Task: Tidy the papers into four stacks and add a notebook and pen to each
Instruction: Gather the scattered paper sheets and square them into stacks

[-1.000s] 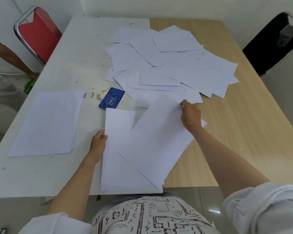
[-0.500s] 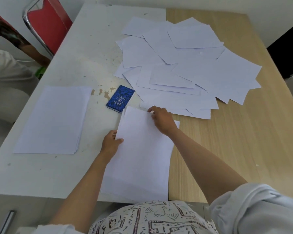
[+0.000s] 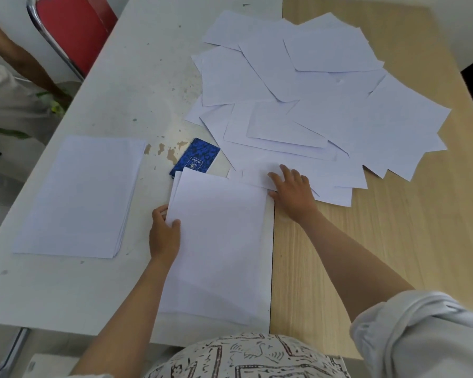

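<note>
My right hand (image 3: 292, 190) lay with fingers spread flat on the loose sheets (image 3: 311, 105) at twelve o'clock; my left hand (image 3: 164, 230) pinched the near stack (image 3: 219, 249). I judged dragging could skew it.

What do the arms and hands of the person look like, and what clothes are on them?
Both hands, the left hand and the right hand, are bare: no gloves, rings or watch can be seen. The forearms are uncovered. A white sleeve is pushed up in creased folds on the right arm; a bit of white sleeve shows at the bottom edge on the left. The torso wears a white top with a dark line pattern.
</note>
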